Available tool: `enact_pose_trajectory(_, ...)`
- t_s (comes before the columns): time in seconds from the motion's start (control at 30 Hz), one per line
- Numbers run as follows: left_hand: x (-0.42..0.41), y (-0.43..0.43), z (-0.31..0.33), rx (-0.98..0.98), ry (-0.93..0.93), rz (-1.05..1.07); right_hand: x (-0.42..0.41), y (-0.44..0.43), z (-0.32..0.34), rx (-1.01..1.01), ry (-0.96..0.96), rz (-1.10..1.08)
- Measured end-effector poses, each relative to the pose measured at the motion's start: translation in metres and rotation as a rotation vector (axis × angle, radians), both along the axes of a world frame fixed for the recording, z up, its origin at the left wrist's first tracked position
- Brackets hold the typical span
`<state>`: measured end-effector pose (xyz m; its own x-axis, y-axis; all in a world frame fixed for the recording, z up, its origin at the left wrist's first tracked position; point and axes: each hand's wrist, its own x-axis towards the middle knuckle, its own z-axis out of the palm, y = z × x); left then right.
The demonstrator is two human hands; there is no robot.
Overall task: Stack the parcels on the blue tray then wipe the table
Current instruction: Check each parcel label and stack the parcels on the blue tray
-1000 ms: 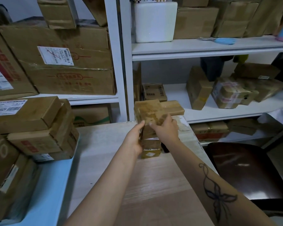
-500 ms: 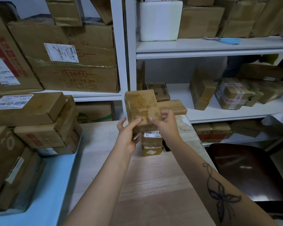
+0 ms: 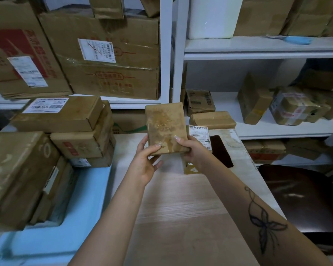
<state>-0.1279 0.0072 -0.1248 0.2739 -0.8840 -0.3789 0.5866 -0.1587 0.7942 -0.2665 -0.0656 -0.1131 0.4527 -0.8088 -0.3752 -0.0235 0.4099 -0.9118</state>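
Note:
I hold a flat brown taped parcel [image 3: 164, 125] upright above the wooden table [image 3: 181, 217]. My left hand [image 3: 145, 160] grips its lower left corner and my right hand [image 3: 194, 152] its lower right edge. Behind it on the table stand more small parcels: one with a white label [image 3: 198, 133] and another brown one [image 3: 213, 120] lying on top. The blue tray [image 3: 75, 217] lies at the left, carrying several stacked parcels [image 3: 62, 116].
White shelves [image 3: 258, 48] full of cardboard boxes rise behind the table. A dark flat object [image 3: 220, 150] lies on the table right of my hands. A dark brown chair seat [image 3: 304, 198] stands at the right.
I lifted the brown parcel off the small stack on the table, raised it upright and brought it left and nearer to me. The labelled parcel behind it is uncovered.

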Motion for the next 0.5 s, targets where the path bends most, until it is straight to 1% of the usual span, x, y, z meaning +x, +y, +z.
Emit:
enact_pose_trajectory(0.17, 0.026, 0.025, -0.012, 0.028, 0.022, -0.055, 0.019, 0.016, -0.003, 0.125, -0.051, -0.066)
enact_pose_trajectory(0.3, 0.047, 0.044, -0.019, 0.069, -0.01, -0.132, 0.036, 0.028, -0.004, 0.1, -0.019, -0.082)
enact_pose_trajectory(0.43, 0.064, 0.058, -0.028, 0.173, -0.194, -0.271, 0.047, 0.036, -0.012, 0.081, 0.063, -0.052)
enact_pose_trajectory(0.5, 0.068, 0.061, -0.028, 0.215, -0.3, -0.283, 0.052, 0.04, -0.014, 0.087, 0.085, -0.037)
